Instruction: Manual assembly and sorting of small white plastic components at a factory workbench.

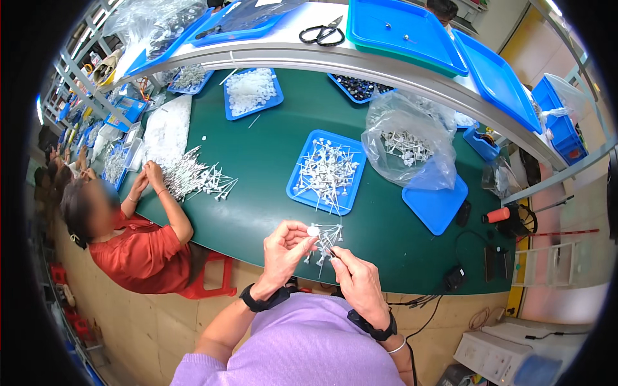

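Observation:
My left hand [285, 249] pinches a small white round cap [313, 230] between thumb and fingers, just above the near edge of the green table [270, 154]. My right hand [358, 278] grips a thin white stick part [328, 244] and points it up toward the cap. A small loose heap of the same white stick parts [325, 235] lies on the table right behind both hands. Beyond it a blue tray [326, 171] holds many more of these parts.
A person in a red top [138, 248] sits at my left, sorting a pile of stick parts [193, 175]. A clear plastic bag [407, 149] rests on another blue tray [438, 204]. Black scissors [322, 33] and blue trays sit on the upper shelf. Cables lie at the right.

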### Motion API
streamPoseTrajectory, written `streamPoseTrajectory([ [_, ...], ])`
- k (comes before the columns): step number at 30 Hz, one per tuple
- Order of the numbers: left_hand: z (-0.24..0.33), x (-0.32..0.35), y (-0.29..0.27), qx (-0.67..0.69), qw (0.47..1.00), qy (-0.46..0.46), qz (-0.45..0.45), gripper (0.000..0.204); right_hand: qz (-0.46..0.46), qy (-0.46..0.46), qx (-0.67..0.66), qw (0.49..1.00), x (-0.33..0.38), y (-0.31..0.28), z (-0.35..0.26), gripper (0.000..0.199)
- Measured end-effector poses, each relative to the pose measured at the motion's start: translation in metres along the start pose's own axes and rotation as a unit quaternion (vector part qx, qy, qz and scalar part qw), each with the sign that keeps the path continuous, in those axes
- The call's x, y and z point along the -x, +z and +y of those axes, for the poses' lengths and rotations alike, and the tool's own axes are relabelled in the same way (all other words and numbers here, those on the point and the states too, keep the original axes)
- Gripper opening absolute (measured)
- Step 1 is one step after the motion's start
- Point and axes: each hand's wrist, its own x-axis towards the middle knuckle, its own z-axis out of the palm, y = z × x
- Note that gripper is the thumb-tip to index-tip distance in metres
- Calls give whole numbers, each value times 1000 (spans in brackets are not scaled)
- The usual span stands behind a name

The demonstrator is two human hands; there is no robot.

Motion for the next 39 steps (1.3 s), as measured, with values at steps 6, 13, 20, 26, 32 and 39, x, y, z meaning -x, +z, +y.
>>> streamPoseTrajectory([
  [6,11,15,-3,-162,976,140,30,14,40,-118,83,989,-2,6,-23,23],
  [13,7,23,-2,-106,988,109,12,25,12,-91,154,984,0,3,-33,27],
  [20,21,33,4,23,998,14,-51,30,7,-95,165,982,4,-2,-30,35],
  [26,19,35,5,67,996,-21,-51,28,1,-110,180,977,5,-5,-26,37],
  [32,19,36,6,41,998,2,-44,26,-27,-80,203,976,7,-7,-31,41],
  [39,12,38,7,8,999,33,-18,23,-44,-54,211,975,8,-7,-34,41],
])
